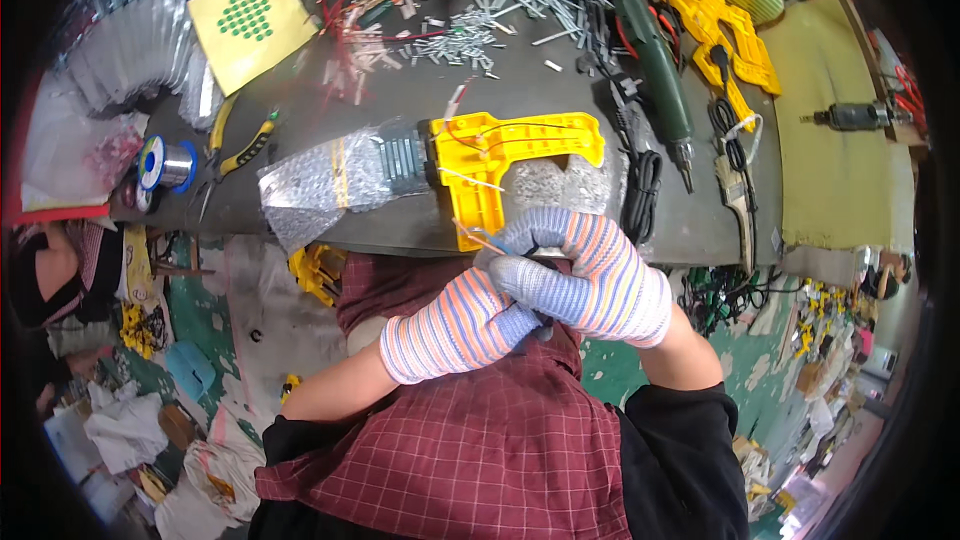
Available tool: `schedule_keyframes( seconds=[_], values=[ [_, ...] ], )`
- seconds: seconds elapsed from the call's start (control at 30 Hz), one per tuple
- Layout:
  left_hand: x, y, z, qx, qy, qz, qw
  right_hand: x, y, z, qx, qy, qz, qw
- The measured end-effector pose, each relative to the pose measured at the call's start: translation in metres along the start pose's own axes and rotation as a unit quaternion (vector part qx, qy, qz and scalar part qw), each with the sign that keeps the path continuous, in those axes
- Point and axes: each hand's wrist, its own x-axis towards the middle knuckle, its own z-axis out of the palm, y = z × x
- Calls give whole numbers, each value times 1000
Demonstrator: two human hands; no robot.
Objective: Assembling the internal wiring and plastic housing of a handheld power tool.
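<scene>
My left hand (455, 330) and my right hand (595, 280), both in striped knit gloves with grey-blue palms, meet in front of the table's near edge. They are closed together on a black cord (545, 331), mostly hidden by the gloves. From their fingertips stick out thin orange-brown and blue wires (487, 241). Just beyond lies a yellow plastic drill-shaped housing half (470, 175), open side up, with thin wires across it. It rests beside a bubble-wrapped bundle (325, 180) held by a yellow band.
Yellow-handled pliers (230, 150) and a solder spool (168, 165) lie to the left. A green electric screwdriver (655, 80), a coiled black cable (642, 200) and a brush (737, 200) lie right. Small tubes and pins (460, 45) litter the back, near a yellow sheet with green dots (280, 35).
</scene>
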Motion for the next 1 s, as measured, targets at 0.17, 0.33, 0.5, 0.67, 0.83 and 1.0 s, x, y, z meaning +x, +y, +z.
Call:
schedule_keyframes(
  seconds=[0.17,0.33,0.5,0.67,0.83,1.0],
  values=[
    [-17,29,-28,95,-34,-53,993,7,12,6,185,22,15,982],
    [-30,41,-45,-80,222,-43,971,10,13,6,246,-14,52,968],
    [6,35,-41,61,250,80,963,9,19,7,193,-37,33,980],
    [-3,32,-45,414,275,261,827,-1,16,-4,309,24,81,947],
    [0,10,-11,-118,366,116,916,1,19,10,34,165,-56,984],
    [10,16,-13,-374,319,87,867,3,38,29,22,203,-70,976]
  ],
)
